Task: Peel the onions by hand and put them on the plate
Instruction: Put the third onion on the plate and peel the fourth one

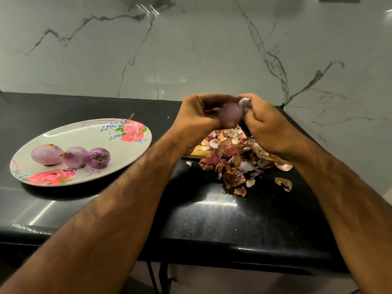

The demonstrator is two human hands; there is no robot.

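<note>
Forearms fill the foreground, both reaching forward over the counter edge, wrists converging above the scrap heap. Left hand cups the onion from its left side, fingers curled round it and thumb on top, a firm hold. Right hand has its fingers curled tight at the onion's upper right and seems to pinch a pale skin flap. Motion blur there, so exact finger contact is unclear.

Key relation: the onion is held off the counter between both hands, directly above the peel pile. The flap sits on the right-hand side, so the strip should come away to the right and downward while the left hand steadies and turns the bulb. Onion's long axis can't be told through the blur.

The plate lies well to the left, nearer the left hand, so that hand looks best placed to drop it there.

Materials: onion is round, mauve and smooth-looking. Peels are papery, curled, brown to pink, some scattered loose. Plate is oval, glossy white with rose print, holding three peeled onions in a touching row. Counter is polished black stone. A wooden board edge peeks from under the pile. Wall is veined grey marble.
</note>
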